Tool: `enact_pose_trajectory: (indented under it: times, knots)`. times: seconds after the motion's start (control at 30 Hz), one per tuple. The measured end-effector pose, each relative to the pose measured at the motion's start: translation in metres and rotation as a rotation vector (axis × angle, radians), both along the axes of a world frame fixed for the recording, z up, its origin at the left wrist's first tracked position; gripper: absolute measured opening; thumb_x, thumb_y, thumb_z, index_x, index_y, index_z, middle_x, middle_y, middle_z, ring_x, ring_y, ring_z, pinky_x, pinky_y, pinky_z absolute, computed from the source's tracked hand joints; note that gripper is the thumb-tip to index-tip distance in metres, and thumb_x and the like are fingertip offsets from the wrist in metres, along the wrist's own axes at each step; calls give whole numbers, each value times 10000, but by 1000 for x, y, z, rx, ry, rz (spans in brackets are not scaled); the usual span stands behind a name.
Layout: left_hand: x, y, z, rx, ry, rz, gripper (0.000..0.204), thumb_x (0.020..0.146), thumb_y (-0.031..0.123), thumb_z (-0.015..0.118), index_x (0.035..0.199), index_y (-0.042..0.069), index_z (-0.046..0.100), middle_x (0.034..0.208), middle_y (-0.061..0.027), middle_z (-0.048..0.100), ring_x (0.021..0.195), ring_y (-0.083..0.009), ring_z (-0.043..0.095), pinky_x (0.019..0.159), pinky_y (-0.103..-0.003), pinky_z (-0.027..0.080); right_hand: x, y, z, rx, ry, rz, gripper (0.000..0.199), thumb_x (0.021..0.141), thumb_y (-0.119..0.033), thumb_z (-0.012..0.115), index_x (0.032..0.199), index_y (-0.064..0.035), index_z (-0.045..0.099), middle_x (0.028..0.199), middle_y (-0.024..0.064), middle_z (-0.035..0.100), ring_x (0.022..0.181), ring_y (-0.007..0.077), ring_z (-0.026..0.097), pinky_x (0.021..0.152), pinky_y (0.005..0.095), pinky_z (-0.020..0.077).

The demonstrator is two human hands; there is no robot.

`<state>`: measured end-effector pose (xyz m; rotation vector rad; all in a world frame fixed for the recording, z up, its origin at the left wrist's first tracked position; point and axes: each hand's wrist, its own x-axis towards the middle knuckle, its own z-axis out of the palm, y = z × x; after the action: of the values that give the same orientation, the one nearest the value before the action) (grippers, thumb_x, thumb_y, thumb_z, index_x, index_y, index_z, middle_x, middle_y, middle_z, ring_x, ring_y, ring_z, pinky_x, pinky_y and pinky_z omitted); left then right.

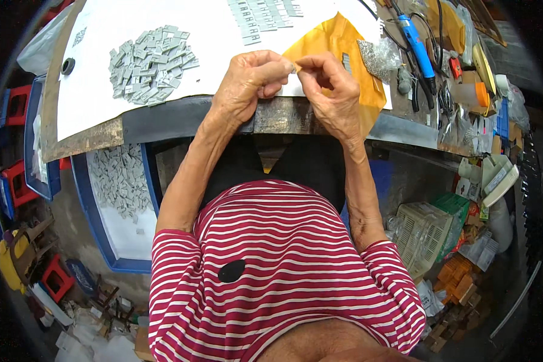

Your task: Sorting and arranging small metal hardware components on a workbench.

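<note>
Over the near edge of the desk (pixel 286 116), the left hand (pixel 247 81) and right hand (pixel 332 90) meet, their fingers pinching a tiny, partly hidden piece (pixel 294 69) between them; bracing fingertip against fingertip and turning it gently would, I judge, keep it steady. Beyond lie a yellow paper sheet (pixel 323 39) and, leftward, a heap of grey rectangular pieces (pixel 151 65) on white paper (pixel 214 36). Farther off, grey strips in rows (pixel 256 23) bear dark marks, and the white paper a dark printed patch (pixel 79 36), neither legible.

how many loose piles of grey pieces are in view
2: one pile on the white sheet, a second pile in the blue tray below the table; others may be hidden.
</note>
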<state>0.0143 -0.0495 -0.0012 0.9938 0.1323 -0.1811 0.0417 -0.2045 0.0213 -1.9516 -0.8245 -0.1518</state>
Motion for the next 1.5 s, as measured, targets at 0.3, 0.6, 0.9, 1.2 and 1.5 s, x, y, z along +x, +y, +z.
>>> enact_pose_trajectory:
  times: [0.3, 0.6, 0.9, 1.2, 1.5]
  knots:
    - [-8, -11, -3, -155, -40, 232, 70, 775, 76, 621, 797, 12, 602, 608, 23, 510, 487, -27, 376, 443, -162, 277, -12, 17, 1, 336, 653, -104, 139, 855, -113, 575, 821, 21, 557, 628, -5, 533, 495, 30, 446, 430, 164, 345]
    - [-15, -21, 3, -31, -100, 359, 58, 777, 47, 616, 823, 16, 599, 626, 32, 526, 505, -18, 405, 450, -148, 301, -13, 23, -7, 617, 860, -67, 121, 868, -104, 549, 860, 16, 553, 686, 31, 552, 478, 34, 411, 408, 164, 311]
    - [-18, 1, 10, 613, -243, 345, 86, 794, 81, 600, 818, 0, 614, 698, 18, 575, 625, -32, 488, 550, -182, 408, -13, 21, -10, 625, 914, -19, 118, 868, -118, 550, 833, -7, 530, 685, 31, 538, 468, 29, 385, 400, 159, 297]
    - [26, 118, 2, 1685, -279, 440, 109, 788, 68, 582, 865, 20, 642, 845, -102, 625, 661, -184, 597, 571, -291, 492, -15, 8, -15, 536, 894, -40, 107, 865, -118, 553, 829, -20, 529, 696, 28, 526, 469, 29, 372, 409, 158, 294]
    - [39, 143, -7, 1880, -435, 188, 60, 728, 36, 640, 788, 27, 642, 837, -99, 617, 747, -259, 591, 672, -343, 487, -14, 3, -17, 495, 911, -53, 81, 859, -96, 554, 834, -20, 539, 710, 34, 532, 470, 29, 375, 405, 159, 283]
